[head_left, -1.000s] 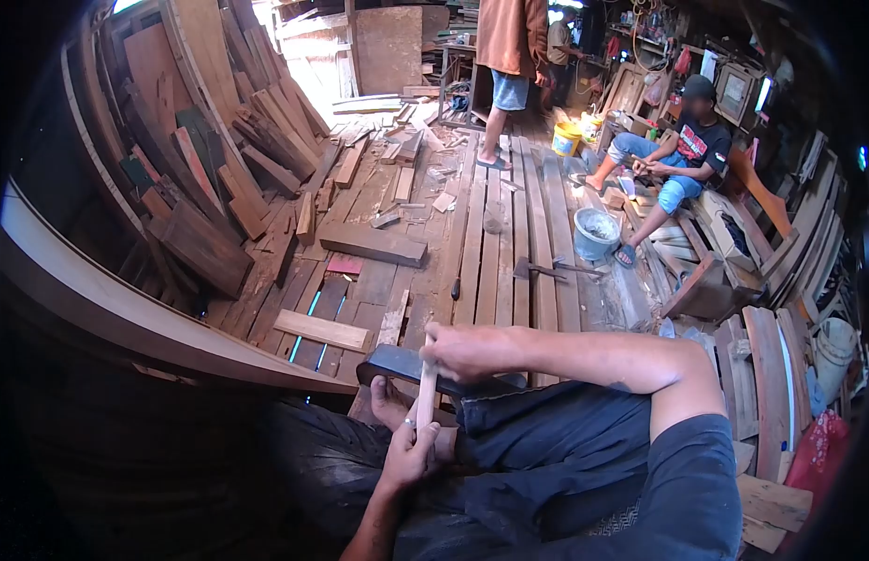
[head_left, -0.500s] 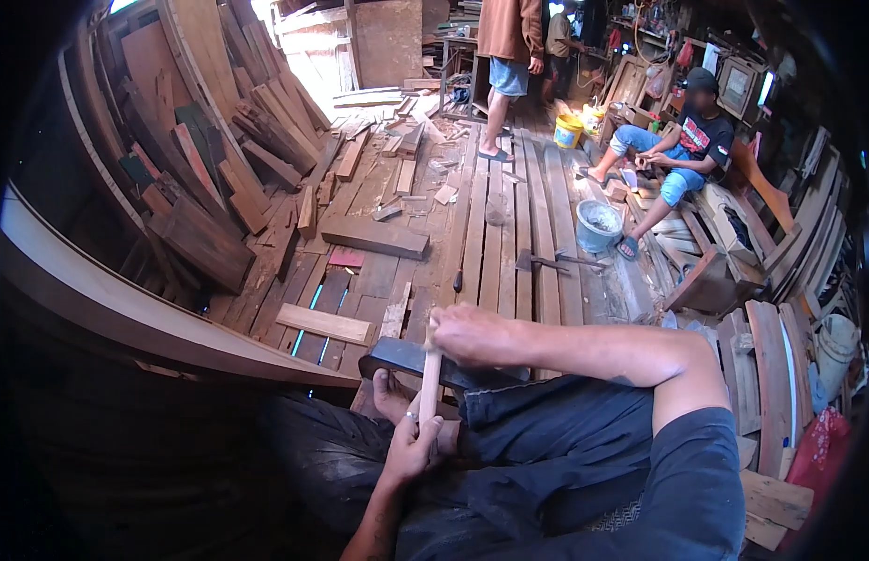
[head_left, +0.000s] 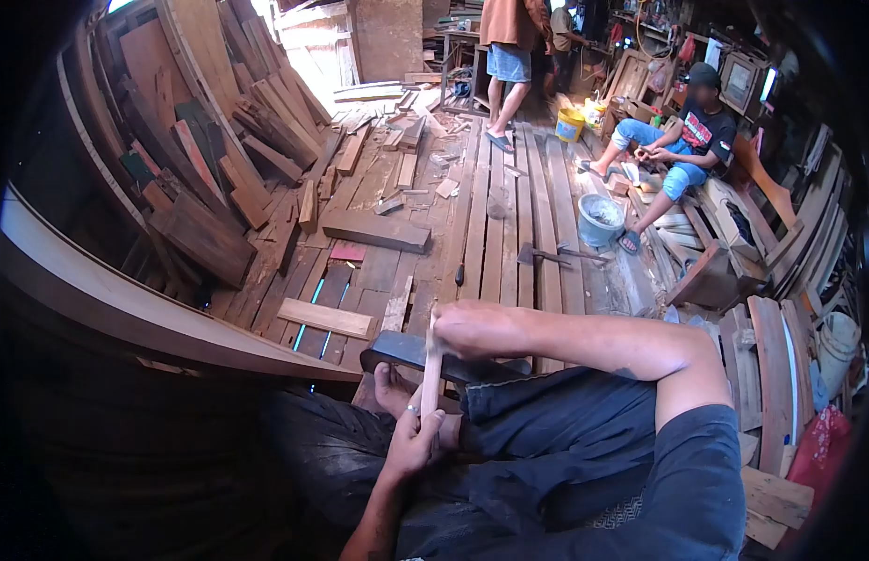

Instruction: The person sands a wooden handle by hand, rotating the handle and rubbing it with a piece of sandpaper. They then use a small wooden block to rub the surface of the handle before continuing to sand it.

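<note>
My left hand (head_left: 414, 443), with a ring on one finger, is wrapped round the lower part of a pale wooden strip (head_left: 432, 374). The strip stands nearly upright in the view, over a dark block (head_left: 397, 349) beside my bare foot. At the strip's upper end my right hand (head_left: 467, 329) is closed, its fingers bent against the wood. What it grips there is too small and blurred to make out.
A short board (head_left: 326, 319), a thick plank (head_left: 376, 231), a hammer-like tool (head_left: 537, 255) and a dark-handled tool (head_left: 459, 275) lie on the slatted floor. A grey bucket (head_left: 600, 222) stands near a seated person (head_left: 701, 136). Another person (head_left: 511, 61) stands at the back.
My right hand has shifted slightly at the strip's upper end, while my left hand keeps its hold. The standing person's legs and arms have changed position, and the view has shifted slightly.
</note>
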Action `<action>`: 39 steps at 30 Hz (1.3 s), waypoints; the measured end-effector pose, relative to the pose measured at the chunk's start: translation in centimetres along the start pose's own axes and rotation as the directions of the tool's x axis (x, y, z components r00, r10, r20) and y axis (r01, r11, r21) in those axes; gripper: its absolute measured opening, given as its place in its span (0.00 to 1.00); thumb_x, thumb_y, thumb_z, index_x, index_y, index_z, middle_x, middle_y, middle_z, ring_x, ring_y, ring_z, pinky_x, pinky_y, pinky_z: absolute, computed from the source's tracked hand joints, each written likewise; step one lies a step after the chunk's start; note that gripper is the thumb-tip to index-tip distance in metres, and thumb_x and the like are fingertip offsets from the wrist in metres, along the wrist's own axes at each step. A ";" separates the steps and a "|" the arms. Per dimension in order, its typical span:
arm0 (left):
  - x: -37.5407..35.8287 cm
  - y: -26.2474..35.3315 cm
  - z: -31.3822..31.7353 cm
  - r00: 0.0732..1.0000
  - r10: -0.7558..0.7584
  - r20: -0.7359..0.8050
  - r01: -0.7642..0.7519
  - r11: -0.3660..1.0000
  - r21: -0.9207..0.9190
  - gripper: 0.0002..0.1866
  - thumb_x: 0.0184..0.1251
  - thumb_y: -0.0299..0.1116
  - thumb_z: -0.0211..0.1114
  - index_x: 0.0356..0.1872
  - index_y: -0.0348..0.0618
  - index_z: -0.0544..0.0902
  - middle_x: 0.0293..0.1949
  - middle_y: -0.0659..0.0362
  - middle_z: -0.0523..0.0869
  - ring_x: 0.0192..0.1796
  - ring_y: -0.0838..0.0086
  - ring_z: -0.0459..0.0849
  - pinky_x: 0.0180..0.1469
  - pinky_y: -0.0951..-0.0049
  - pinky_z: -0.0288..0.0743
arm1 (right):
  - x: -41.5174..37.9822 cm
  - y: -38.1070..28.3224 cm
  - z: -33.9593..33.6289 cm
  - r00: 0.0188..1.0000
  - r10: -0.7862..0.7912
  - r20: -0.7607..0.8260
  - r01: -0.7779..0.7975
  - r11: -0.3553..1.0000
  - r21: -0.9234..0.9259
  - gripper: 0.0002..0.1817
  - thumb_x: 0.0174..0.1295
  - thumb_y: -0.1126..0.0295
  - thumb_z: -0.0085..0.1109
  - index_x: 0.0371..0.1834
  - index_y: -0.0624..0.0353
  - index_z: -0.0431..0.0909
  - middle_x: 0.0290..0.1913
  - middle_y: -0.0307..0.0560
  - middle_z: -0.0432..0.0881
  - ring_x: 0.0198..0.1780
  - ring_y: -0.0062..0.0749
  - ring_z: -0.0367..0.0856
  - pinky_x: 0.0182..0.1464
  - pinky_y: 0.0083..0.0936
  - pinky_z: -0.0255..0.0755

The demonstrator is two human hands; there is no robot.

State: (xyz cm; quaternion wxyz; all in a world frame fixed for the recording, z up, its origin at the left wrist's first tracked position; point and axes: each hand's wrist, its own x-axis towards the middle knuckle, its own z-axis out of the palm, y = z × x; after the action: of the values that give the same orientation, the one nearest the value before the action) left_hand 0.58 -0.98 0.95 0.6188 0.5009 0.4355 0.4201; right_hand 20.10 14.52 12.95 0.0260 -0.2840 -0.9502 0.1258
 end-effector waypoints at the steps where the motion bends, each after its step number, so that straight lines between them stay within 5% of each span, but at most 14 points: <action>1: 0.1 0.1 0.0 1.000 -0.025 0.005 0.025 1.000 -0.008 0.31 0.81 0.32 0.59 0.78 0.29 0.64 0.62 0.54 0.80 0.62 0.74 0.77 0.66 0.72 0.70 | -0.1 0.4 0.1 0.993 0.003 -0.121 -0.017 0.994 -0.111 0.09 0.57 0.73 0.62 0.28 0.70 0.85 0.37 0.65 0.84 0.36 0.61 0.86 0.41 0.49 0.81; 6: 0.1 0.1 0.3 1.000 0.019 -0.023 -0.020 1.000 -0.017 0.31 0.81 0.32 0.59 0.78 0.30 0.64 0.63 0.53 0.80 0.63 0.73 0.77 0.68 0.72 0.69 | 1.0 -1.0 -1.0 0.915 -0.060 0.399 -0.009 0.986 0.169 0.08 0.58 0.73 0.63 0.32 0.70 0.85 0.39 0.64 0.83 0.42 0.61 0.87 0.45 0.49 0.81; 9: 0.0 -0.1 0.0 1.000 0.008 0.002 -0.008 1.000 -0.015 0.31 0.81 0.32 0.59 0.79 0.30 0.63 0.63 0.52 0.80 0.63 0.73 0.77 0.68 0.72 0.69 | 0.1 0.1 -0.5 0.988 -0.006 0.157 -0.015 0.991 0.131 0.09 0.59 0.72 0.63 0.31 0.70 0.85 0.39 0.63 0.82 0.43 0.60 0.86 0.46 0.48 0.80; 10: 0.2 -0.2 -0.1 1.000 -0.001 0.013 0.001 1.000 -0.023 0.31 0.81 0.31 0.59 0.79 0.30 0.63 0.63 0.52 0.80 0.63 0.73 0.77 0.68 0.72 0.69 | -0.2 0.3 -0.5 0.999 -0.005 0.044 0.007 0.998 -0.055 0.11 0.62 0.70 0.61 0.31 0.69 0.84 0.39 0.63 0.82 0.42 0.60 0.85 0.47 0.47 0.80; 13: 0.2 0.1 0.1 1.000 -0.005 0.003 0.005 0.999 -0.046 0.31 0.81 0.31 0.59 0.79 0.30 0.63 0.61 0.54 0.80 0.62 0.74 0.77 0.66 0.73 0.70 | 0.3 0.4 1.0 0.989 -0.146 -0.036 0.141 0.985 -0.100 0.12 0.65 0.68 0.60 0.30 0.69 0.83 0.39 0.63 0.82 0.42 0.61 0.85 0.47 0.47 0.80; 14: 0.3 0.1 0.2 1.000 0.009 -0.003 -0.009 0.999 -0.035 0.31 0.81 0.31 0.59 0.79 0.29 0.63 0.60 0.54 0.80 0.61 0.74 0.78 0.66 0.73 0.71 | 0.6 0.6 1.1 0.980 -0.092 0.178 0.083 0.995 0.059 0.13 0.65 0.68 0.61 0.30 0.69 0.84 0.39 0.64 0.82 0.43 0.60 0.85 0.49 0.47 0.79; 17: 0.1 0.1 0.1 1.000 0.012 -0.005 -0.012 1.000 -0.021 0.31 0.81 0.31 0.58 0.79 0.29 0.62 0.59 0.56 0.81 0.59 0.76 0.78 0.64 0.74 0.71 | 0.8 0.8 0.2 0.965 -0.067 0.255 -0.001 0.967 0.256 0.12 0.64 0.69 0.62 0.31 0.69 0.84 0.38 0.64 0.82 0.44 0.60 0.85 0.49 0.47 0.79; 21: 0.1 -0.2 0.0 1.000 0.000 0.010 0.001 0.999 -0.049 0.31 0.81 0.31 0.58 0.79 0.30 0.63 0.57 0.57 0.81 0.59 0.77 0.78 0.63 0.74 0.72 | 0.2 0.7 0.4 0.999 0.002 0.048 0.003 0.993 -0.119 0.10 0.63 0.69 0.65 0.34 0.67 0.86 0.37 0.63 0.82 0.43 0.60 0.85 0.49 0.47 0.79; 24: 0.2 -0.4 0.0 1.000 -0.027 -0.001 0.027 0.999 -0.027 0.30 0.82 0.32 0.59 0.79 0.31 0.63 0.56 0.58 0.81 0.58 0.77 0.78 0.62 0.75 0.72 | 1.1 0.1 -1.2 0.902 -0.013 0.432 -0.076 0.979 0.190 0.10 0.63 0.69 0.65 0.32 0.67 0.86 0.37 0.62 0.81 0.43 0.59 0.85 0.48 0.46 0.79; 27: 0.1 -0.3 -0.3 0.998 -0.059 -0.002 0.059 0.998 -0.015 0.30 0.82 0.32 0.59 0.79 0.32 0.64 0.56 0.58 0.81 0.57 0.77 0.78 0.62 0.75 0.72 | 0.2 1.2 0.1 0.995 -0.047 0.083 0.036 0.991 0.126 0.11 0.64 0.68 0.64 0.32 0.67 0.86 0.38 0.63 0.83 0.44 0.59 0.86 0.48 0.47 0.79; 30: 0.1 -0.6 -0.1 0.999 -0.049 -0.006 0.049 0.998 -0.025 0.30 0.82 0.33 0.59 0.78 0.32 0.65 0.55 0.58 0.81 0.57 0.77 0.78 0.61 0.73 0.73 | 0.4 0.6 0.3 0.991 -0.013 0.134 0.015 1.000 -0.013 0.12 0.65 0.67 0.65 0.34 0.66 0.87 0.39 0.63 0.83 0.45 0.59 0.86 0.48 0.48 0.79; 33: 0.1 -0.3 -0.1 0.999 -0.032 -0.014 0.032 0.999 0.008 0.29 0.82 0.33 0.59 0.78 0.32 0.65 0.55 0.58 0.82 0.56 0.76 0.78 0.61 0.73 0.73 | 0.8 0.2 0.1 0.937 -0.083 0.338 0.007 0.976 0.219 0.13 0.66 0.65 0.65 0.36 0.66 0.88 0.39 0.63 0.83 0.45 0.58 0.85 0.50 0.47 0.79; 36: 0.2 -0.5 -0.4 0.999 -0.046 -0.008 0.046 0.998 0.037 0.29 0.82 0.33 0.59 0.78 0.32 0.66 0.56 0.57 0.82 0.56 0.76 0.78 0.62 0.72 0.73 | 0.4 -0.1 -0.1 0.974 0.028 0.225 -0.060 0.989 0.137 0.13 0.66 0.64 0.65 0.39 0.66 0.89 0.38 0.63 0.82 0.43 0.59 0.84 0.50 0.46 0.79; 39: 0.2 -0.8 -0.2 1.000 -0.001 -0.013 0.001 1.000 0.027 0.29 0.82 0.33 0.59 0.77 0.32 0.66 0.57 0.56 0.82 0.57 0.76 0.78 0.62 0.72 0.73 | 0.7 0.2 1.1 0.990 -0.082 0.115 0.092 0.992 -0.086 0.13 0.67 0.64 0.64 0.40 0.65 0.89 0.39 0.63 0.83 0.42 0.60 0.85 0.48 0.48 0.79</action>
State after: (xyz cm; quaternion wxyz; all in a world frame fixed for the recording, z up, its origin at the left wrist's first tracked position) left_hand 0.53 -0.81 0.14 0.6094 0.5061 0.4455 0.4172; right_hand 19.53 14.81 11.81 -0.0345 -0.2357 -0.9664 0.0969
